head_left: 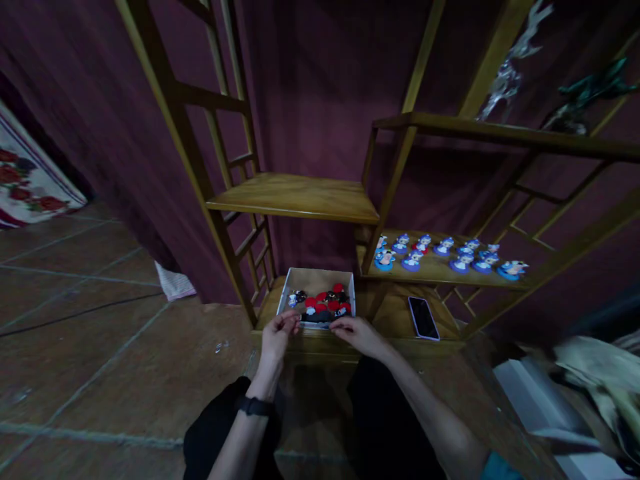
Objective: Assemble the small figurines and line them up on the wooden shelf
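Observation:
A shallow white box (320, 271) sits on the lowest wooden shelf, holding several small red, black and white pieces (327, 298), too small to name. Inside it, along the near wall, lies a dark grey elongated thing (317, 317). My left hand (281, 331) is at the box's near left corner, thumb and fingers pinched together. Over at the near right part of the same wall, my right hand (357, 335) has its fingers closed too. Both sets of fingertips touch or nearly touch the near rim and the dark thing's ends; what is between them is not clear.
Several blue and white figurines (443, 247) stand on the shelf to the right. Below them lies a phone (424, 318). A bare shelf board (295, 195) juts out above the box. Glass ornaments (510, 73) stand upper right; a white carton (543, 397) is on the floor.

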A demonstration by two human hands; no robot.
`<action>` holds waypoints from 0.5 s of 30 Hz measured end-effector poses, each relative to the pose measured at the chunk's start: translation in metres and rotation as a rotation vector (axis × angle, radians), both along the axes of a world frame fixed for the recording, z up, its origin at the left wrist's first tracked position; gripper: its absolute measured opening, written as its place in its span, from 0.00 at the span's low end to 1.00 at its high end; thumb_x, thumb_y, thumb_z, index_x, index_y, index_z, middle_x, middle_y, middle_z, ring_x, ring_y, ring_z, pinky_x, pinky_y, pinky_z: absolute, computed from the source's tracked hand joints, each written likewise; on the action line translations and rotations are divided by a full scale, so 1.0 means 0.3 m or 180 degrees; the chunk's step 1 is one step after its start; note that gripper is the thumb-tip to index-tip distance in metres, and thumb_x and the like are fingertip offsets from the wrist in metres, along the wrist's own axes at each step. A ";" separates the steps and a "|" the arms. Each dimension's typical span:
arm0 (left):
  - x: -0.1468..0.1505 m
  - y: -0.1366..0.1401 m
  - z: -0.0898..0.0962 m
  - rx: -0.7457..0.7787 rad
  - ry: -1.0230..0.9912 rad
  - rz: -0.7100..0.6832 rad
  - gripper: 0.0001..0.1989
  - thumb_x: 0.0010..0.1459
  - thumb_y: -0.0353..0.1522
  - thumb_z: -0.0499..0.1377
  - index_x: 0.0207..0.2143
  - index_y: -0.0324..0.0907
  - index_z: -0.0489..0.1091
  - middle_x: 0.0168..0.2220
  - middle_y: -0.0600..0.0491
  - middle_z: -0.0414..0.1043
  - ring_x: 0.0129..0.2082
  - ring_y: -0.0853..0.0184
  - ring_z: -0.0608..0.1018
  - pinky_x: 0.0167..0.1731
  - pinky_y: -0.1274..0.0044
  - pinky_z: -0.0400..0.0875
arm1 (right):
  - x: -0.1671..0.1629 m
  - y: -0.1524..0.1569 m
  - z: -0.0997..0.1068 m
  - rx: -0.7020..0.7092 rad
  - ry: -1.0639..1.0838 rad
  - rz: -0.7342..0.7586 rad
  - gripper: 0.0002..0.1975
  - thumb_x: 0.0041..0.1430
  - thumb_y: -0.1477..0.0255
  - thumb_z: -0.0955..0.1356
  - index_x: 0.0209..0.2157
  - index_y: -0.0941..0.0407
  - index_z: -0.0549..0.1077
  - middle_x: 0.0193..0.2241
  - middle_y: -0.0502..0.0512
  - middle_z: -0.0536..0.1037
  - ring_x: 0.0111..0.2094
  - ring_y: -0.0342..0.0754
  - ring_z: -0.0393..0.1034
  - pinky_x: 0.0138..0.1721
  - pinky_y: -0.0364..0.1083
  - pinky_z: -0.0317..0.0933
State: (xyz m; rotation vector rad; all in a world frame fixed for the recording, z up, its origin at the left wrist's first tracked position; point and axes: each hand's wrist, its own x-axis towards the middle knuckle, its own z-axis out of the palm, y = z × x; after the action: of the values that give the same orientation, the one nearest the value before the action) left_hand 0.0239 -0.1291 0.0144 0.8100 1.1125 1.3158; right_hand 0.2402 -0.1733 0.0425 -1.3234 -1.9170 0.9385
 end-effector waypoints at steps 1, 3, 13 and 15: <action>-0.004 0.032 -0.002 0.0015 -0.0056 0.0036 0.17 0.37 0.33 0.66 0.32 0.34 0.72 0.27 0.48 0.75 0.25 0.69 0.75 0.26 0.77 0.69 | -0.011 0.038 -0.022 0.0033 -0.0056 -0.0111 0.11 0.57 0.70 0.63 0.39 0.54 0.74 0.36 0.52 0.78 0.38 0.45 0.72 0.41 0.44 0.63; -0.011 0.098 -0.003 0.0074 -0.0175 0.0202 0.14 0.39 0.30 0.65 0.32 0.34 0.72 0.27 0.48 0.74 0.24 0.70 0.74 0.26 0.78 0.68 | -0.031 0.118 -0.064 0.0137 -0.0200 -0.0342 0.10 0.57 0.71 0.63 0.39 0.53 0.74 0.37 0.51 0.78 0.38 0.46 0.72 0.41 0.45 0.63; -0.088 0.328 0.042 0.0024 -0.0755 0.0502 0.11 0.42 0.23 0.61 0.33 0.35 0.71 0.28 0.47 0.74 0.25 0.71 0.76 0.26 0.80 0.70 | -0.179 0.467 -0.210 0.0355 -0.0870 -0.0545 0.13 0.55 0.78 0.62 0.38 0.52 0.75 0.39 0.51 0.77 0.40 0.45 0.71 0.45 0.44 0.62; -0.112 0.334 0.043 -0.0038 -0.0789 0.0525 0.12 0.42 0.22 0.60 0.33 0.34 0.71 0.28 0.47 0.75 0.26 0.71 0.76 0.26 0.81 0.70 | -0.215 0.515 -0.227 0.0350 -0.0992 -0.0509 0.15 0.55 0.79 0.62 0.39 0.51 0.74 0.41 0.51 0.76 0.42 0.45 0.70 0.47 0.44 0.61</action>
State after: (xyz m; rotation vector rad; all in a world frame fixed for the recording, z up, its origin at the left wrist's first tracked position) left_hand -0.0097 -0.0288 0.0274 0.5374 1.0038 1.5010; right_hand 0.1757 -0.0187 -0.0256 -1.6039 -2.0203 0.5654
